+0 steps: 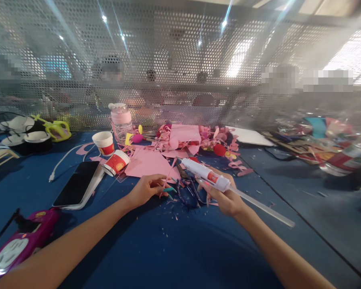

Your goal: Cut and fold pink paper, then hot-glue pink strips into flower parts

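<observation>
Left hand [147, 190] pinches a pink strip [169, 174], seemingly steadying its far end near the glue gun [205, 172] clasped by the right hand [228, 198].

White glue gun [195, 167] with an orange-red patch [213, 177] in the right hand [225, 198]; pink paper strip [170, 173] in the left hand [147, 188], red-and-white paper cups [117, 161] beyond it; dark-blue bench [156, 249] below both.

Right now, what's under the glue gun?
Dark-handled scissors show below the glue gun, left of the right hand. Whatever lies directly behind the gun and that hand is covered; can't tell.
</observation>
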`<act>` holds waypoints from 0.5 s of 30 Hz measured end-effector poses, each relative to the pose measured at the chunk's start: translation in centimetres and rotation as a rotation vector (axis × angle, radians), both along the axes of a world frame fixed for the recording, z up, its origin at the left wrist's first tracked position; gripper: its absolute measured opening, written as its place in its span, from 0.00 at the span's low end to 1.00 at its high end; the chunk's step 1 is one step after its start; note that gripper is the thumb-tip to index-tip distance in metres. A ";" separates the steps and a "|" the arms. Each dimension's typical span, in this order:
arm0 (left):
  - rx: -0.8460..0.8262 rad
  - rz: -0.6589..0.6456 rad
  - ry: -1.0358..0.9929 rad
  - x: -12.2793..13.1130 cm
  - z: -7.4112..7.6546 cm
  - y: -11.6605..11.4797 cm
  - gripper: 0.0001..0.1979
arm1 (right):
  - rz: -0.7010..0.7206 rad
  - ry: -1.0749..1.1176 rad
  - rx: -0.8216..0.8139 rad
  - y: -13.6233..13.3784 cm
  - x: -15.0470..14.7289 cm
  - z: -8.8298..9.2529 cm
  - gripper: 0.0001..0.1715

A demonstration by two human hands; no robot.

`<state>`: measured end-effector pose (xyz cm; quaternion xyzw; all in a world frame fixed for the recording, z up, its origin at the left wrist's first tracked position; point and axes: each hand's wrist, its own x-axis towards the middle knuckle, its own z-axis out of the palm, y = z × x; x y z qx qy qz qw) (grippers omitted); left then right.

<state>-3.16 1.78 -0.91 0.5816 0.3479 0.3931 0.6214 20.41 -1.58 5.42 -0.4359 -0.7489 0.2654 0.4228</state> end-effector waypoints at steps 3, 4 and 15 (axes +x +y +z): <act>-0.001 -0.002 -0.006 0.0 0.0 0.0 0.24 | 0.007 0.002 -0.009 0.0 0.0 0.0 0.13; 0.001 -0.005 -0.009 0.0 0.0 0.0 0.23 | 0.010 0.006 -0.016 0.0 0.0 0.0 0.13; 0.003 -0.006 -0.008 0.0 -0.1 0.1 0.23 | 0.021 0.055 -0.060 -0.1 -0.1 -0.1 0.13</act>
